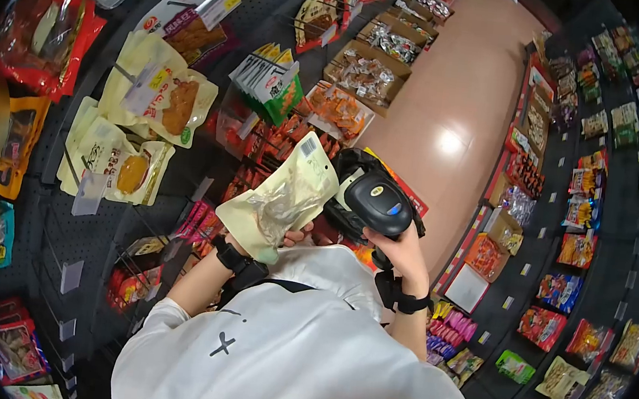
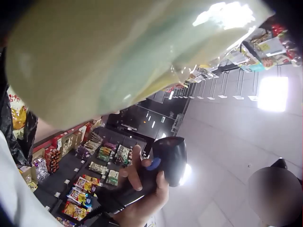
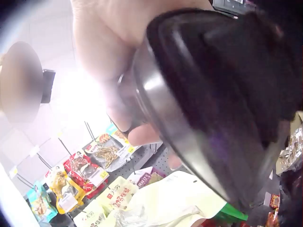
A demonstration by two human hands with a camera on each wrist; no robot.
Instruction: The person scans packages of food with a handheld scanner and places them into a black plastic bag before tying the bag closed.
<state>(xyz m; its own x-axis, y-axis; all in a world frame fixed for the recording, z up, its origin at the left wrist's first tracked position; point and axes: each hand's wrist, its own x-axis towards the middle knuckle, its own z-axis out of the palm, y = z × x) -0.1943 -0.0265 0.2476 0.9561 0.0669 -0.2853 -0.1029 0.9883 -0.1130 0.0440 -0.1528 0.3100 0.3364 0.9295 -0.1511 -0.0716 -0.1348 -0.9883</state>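
My left hand [image 1: 298, 236] holds a pale yellow snack pouch [image 1: 277, 199] by its lower part, with a barcode at its upper end and a clear window on its face. The fingers are mostly hidden behind it. In the left wrist view the pouch [image 2: 90, 56] fills the top. My right hand [image 1: 405, 257] grips a black handheld barcode scanner [image 1: 381, 206] with a blue button, just right of the pouch. In the left wrist view the fingers of the right hand [image 2: 149, 201] wrap round the handle of the scanner [image 2: 171, 158]. In the right wrist view the scanner [image 3: 165, 109] looms close.
Racks of hanging snack packs [image 1: 177, 107] with price tags [image 1: 90, 192] stand close on the left. Open boxes of wrapped snacks [image 1: 368, 72] line the lower shelf. A pinkish floor aisle [image 1: 464, 82] runs ahead, and another snack shelf [image 1: 540, 246] stands on the right.
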